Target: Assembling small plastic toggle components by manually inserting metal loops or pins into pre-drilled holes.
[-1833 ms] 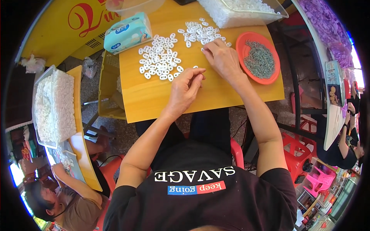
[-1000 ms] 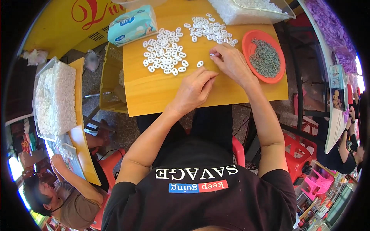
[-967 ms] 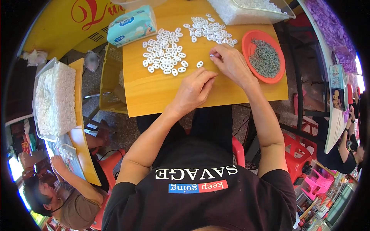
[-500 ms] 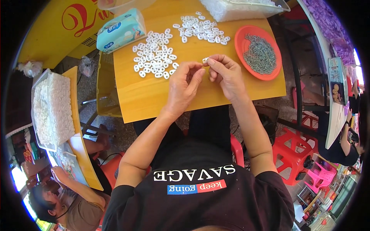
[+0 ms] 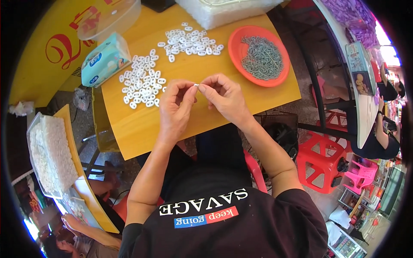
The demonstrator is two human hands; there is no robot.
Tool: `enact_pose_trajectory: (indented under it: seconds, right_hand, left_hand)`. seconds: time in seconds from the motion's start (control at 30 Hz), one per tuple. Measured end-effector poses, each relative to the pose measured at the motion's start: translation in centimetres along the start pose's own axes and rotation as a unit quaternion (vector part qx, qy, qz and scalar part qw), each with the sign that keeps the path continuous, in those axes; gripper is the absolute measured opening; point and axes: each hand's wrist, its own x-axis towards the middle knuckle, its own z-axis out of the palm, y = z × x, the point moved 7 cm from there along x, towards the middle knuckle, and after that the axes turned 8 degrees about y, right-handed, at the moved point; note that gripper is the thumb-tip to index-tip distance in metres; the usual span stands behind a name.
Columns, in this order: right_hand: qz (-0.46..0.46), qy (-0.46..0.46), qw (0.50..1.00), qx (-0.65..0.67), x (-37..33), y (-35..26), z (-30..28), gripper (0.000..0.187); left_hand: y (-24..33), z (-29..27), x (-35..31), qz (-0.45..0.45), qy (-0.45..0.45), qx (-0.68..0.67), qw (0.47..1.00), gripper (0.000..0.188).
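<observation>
Between left grip [image 5: 175, 105] and right grip [image 5: 226, 98]: small white piece [image 5: 196, 85].

A small white piece [image 5: 196, 85] is pinched between the fingertips of the left hand [image 5: 175, 107] and the right hand [image 5: 224, 98]; its tilt seems impossible to read, as fingers hide most of it. Matching ovals, each with two dark holes, lie in a left cluster [image 5: 145, 79], loosely spread, and a far cluster [image 5: 189, 44], more tightly packed, some pieces overlapping. The clusters stay apart on the table [image 5: 129, 137].
</observation>
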Motion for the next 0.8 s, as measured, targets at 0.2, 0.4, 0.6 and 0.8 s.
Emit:
enact_pose_trajectory:
  seconds: [0.2,0.4,0.6,0.8]
  right_hand:
    - [-0.129,0.044,0.986,-0.098,-0.8,-0.9,-1.3,0.012]
    - [-0.253,0.09,0.906,-0.327,1.9,-6.3,-7.6,0.01]
    - [-0.234,0.082,0.822,-0.513,5.6,-7.4,-13.1,0.012]
    - [-0.229,0.054,0.804,-0.547,6.4,-6.5,-12.6,0.011]
  left_hand:
    - [-1.2,1.5,-0.4,-0.078,-0.039,-0.069,0.994,0.011]
    - [-1.7,1.7,-0.5,-0.097,-0.06,-0.062,0.992,0.01]
    - [-1.8,2.2,-0.4,-0.074,-0.085,-0.044,0.993,0.007]
    - [-1.8,2.1,-0.4,-0.079,-0.082,-0.05,0.992,0.006]
